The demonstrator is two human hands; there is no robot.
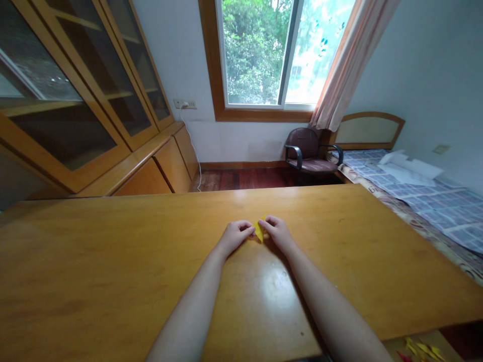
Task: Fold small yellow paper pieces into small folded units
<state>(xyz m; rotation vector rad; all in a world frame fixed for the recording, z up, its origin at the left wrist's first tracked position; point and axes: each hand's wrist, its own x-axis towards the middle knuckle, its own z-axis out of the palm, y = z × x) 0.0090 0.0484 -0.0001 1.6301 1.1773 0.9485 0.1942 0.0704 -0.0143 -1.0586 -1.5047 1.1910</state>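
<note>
A small piece of folded yellow paper (pixel 259 232) is held between my two hands, just above the wooden table (pixel 124 261). My left hand (pixel 236 236) pinches its left edge between thumb and fingers. On the other side, my right hand (pixel 277 231) grips the upper right part of the paper. One pointed corner of it faces down toward me. Its finer folds are too small to make out, and the fingers hide part of it.
Several yellow pieces (pixel 422 348) and a bit of red lie below the table's near right corner. Glass-door cabinets (pixel 94 100) line the left. An office chair (pixel 307 151) stands under the window, with a bed (pixel 426 196) at the right.
</note>
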